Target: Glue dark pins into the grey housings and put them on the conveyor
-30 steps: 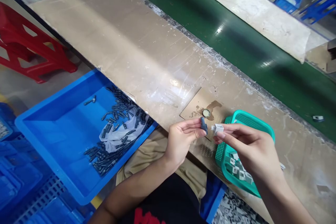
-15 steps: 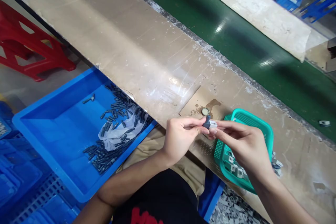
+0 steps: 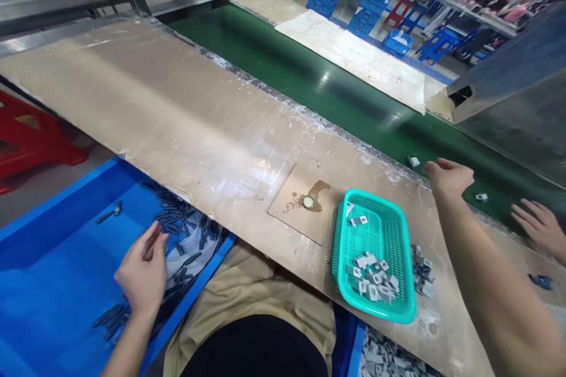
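Above the blue bin (image 3: 57,247), my left hand (image 3: 144,271) has its fingers curled in toward the thumb; anything between them is hidden. Many slim black parts (image 3: 172,218) lie in that bin, some on a white plastic bag (image 3: 190,241). My right hand (image 3: 448,177) is at the near edge of the green belt (image 3: 354,94), fingers folded down, with no part showing in it. Just left of it, apart from the fingers, a small white-and-grey part (image 3: 413,161) rests on the belt. Another such part (image 3: 481,197) lies further right.
A green basket (image 3: 347,247) with several grey-white pieces (image 3: 374,277) stands on the table. Beside it are loose pieces (image 3: 423,274) and a cardboard sheet (image 3: 287,206) bearing a round cap (image 3: 308,202). At right, another person's hand (image 3: 539,224) reaches in. A red stool (image 3: 35,135) stands left.
My hands have parted from the small dark-and-white part they held together. The left moved to the bin, the right out to the belt, where a white-and-grey part now lies. The view tilted up.
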{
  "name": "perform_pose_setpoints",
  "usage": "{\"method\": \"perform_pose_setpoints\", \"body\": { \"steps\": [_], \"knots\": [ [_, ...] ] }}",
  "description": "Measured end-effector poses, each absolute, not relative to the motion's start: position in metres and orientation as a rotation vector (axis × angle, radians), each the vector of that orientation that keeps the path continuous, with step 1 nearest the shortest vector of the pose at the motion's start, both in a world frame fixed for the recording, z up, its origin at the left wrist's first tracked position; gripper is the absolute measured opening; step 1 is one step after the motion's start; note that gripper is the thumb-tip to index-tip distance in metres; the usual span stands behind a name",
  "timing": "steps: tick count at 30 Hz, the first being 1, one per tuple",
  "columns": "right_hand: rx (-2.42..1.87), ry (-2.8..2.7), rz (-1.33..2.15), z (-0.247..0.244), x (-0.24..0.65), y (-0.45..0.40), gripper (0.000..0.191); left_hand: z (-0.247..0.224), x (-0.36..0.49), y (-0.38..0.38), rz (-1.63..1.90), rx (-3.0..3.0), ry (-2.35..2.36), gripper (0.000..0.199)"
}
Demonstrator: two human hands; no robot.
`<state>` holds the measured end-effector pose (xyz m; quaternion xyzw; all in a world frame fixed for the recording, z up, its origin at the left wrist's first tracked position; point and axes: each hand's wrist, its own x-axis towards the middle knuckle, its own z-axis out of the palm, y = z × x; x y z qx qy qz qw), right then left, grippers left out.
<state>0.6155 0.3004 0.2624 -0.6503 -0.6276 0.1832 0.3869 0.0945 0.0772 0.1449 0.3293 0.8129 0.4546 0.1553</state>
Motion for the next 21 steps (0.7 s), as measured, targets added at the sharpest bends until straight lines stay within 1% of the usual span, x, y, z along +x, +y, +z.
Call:
{"method": "perform_pose_setpoints", "body": {
  "steps": [2, 4, 5, 7, 9, 11, 13, 19, 21],
  "knots": [
    [-1.682, -1.503, 0.376, 0.264, 0.610, 0.288, 0.024, 0.118, 0.082, 0.064, 1.023, 1.221, 2.343, 0.045],
    [-1.710, -1.466, 0.347, 0.267, 0.594, 0.267, 0.017, 0.089, 0.076, 0.056, 0.842, 1.468, 2.180, 0.044],
    [-1.723, -1.505, 0.376, 0.269, 0.584, 0.254, 0.017, 0.076, 0.075, 0.055, 0.764, 1.538, 2.083, 0.044],
    [-1.734, -1.737, 0.479, 0.272, 0.562, 0.228, 0.021, 0.055, 0.075, 0.055, 0.605, 1.581, 1.954, 0.045],
    [-1.690, -2.098, 0.573, 0.269, 0.542, 0.205, 0.028, 0.043, 0.077, 0.057, 0.495, 1.580, 1.897, 0.046],
    [-1.601, -2.372, 0.598, 0.262, 0.527, 0.188, 0.032, 0.042, 0.079, 0.058, 0.463, 1.587, 1.865, 0.045],
    [-1.547, -2.431, 0.595, 0.251, 0.518, 0.180, 0.028, 0.046, 0.080, 0.059, 0.471, 1.575, 1.870, 0.042],
    [-1.592, -2.149, 0.507, 0.242, 0.524, 0.174, 0.021, 0.055, 0.085, 0.067, 0.523, 1.427, 1.992, 0.027],
    [-1.616, -2.017, 0.588, 0.244, 0.529, 0.172, 0.022, 0.054, 0.087, 0.072, 0.551, 1.339, 2.037, 0.022]
  ]
}}
